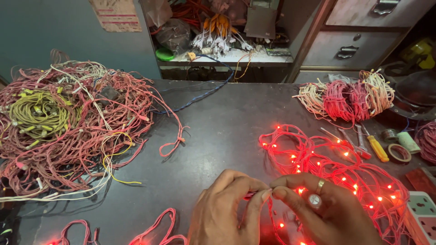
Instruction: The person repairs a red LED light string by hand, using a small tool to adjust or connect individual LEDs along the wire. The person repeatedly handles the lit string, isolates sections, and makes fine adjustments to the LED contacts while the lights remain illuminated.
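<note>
I look down on a dark table [218, 118] from the head camera. Low in the middle, my left hand [225, 211] and right hand [324, 211] meet fingertip to fingertip, both pinching the same short piece of a red light string [336, 170]. The right hand wears a ring [314, 199]. The string is lit; its glowing loops spread across the table's right half, from just behind my right hand to near the right edge, where a power strip [422, 213] sits at the corner.

Behind the string lie pliers [359, 144], a screwdriver [377, 147] and tape rolls [398, 152], close together. Further back, a wound bundle [347, 97] of pink and pale wire rests near the far edge.

The left third is filled by a big tangle [68, 127] of red, white and yellow-green wire, spilling to the left edge. Between tangle and lit string, the centre of the table is bare dark surface, crossed only by a blue cable [204, 93] at the back. More red loops [154, 229] lie at the near edge, left of my hands.
</note>
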